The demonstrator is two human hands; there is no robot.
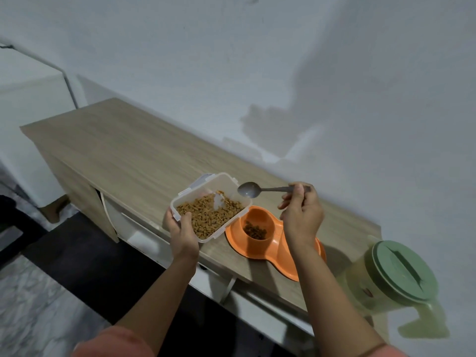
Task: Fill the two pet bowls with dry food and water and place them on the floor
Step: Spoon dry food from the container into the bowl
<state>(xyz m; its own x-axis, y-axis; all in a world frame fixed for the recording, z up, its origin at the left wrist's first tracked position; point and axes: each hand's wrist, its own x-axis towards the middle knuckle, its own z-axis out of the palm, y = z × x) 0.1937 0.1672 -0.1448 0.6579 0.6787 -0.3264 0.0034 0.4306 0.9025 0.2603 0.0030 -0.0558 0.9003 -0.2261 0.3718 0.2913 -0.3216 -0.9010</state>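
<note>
Left hand [180, 228] gripped the near corner of the clear plastic container [210, 206], thumb curled over its rim; held it tilted, just over the front edge of the wooden table [116, 148]; plenty of brown dry food [211, 215] inside, with a bare patch near the far wall. Right hand [301, 215] pinched the handle end of a grey spoon [260, 189], fingers curled round it; spoon bowl empty, poised over the far right corner of the container. Orange double pet bowl [260, 243] sat on the table by the front edge, just right of the container and partly under the right wrist; a few bits of kibble in the left cup, other cup hidden behind the arm. Green-lidded water jug [391, 276] stood at the right end of the table, well apart from the hands.
</note>
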